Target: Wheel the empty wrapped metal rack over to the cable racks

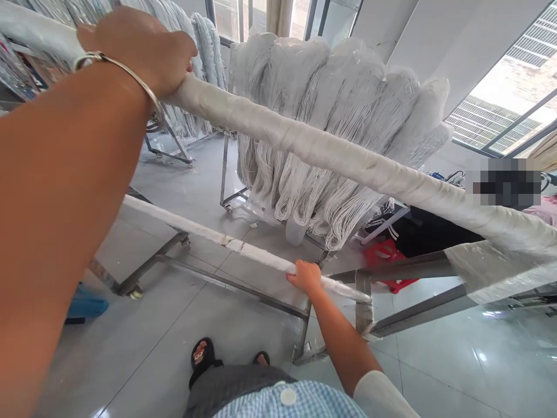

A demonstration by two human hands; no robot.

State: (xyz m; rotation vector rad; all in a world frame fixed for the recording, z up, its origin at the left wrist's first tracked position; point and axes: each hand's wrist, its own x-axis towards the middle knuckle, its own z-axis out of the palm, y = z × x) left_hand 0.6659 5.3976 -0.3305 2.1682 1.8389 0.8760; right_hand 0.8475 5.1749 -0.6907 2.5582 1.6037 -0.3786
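Currently:
Left hand (139, 49): fingers curled over the upper white wrapped rack bar (331, 154), high up.
Right hand (307, 276): fingers wrapped on the lower white wrapped bar (217, 238), low.
Behind: white looped cord bundles (331, 133) on another rack.
Floor: red plastic stool (385, 258), grey tiles (456, 360).

My left hand (139, 49) is raised high, arm outstretched, fingers curled shut. My right hand (307, 277) reaches low, fist closed, forearm extended downward.
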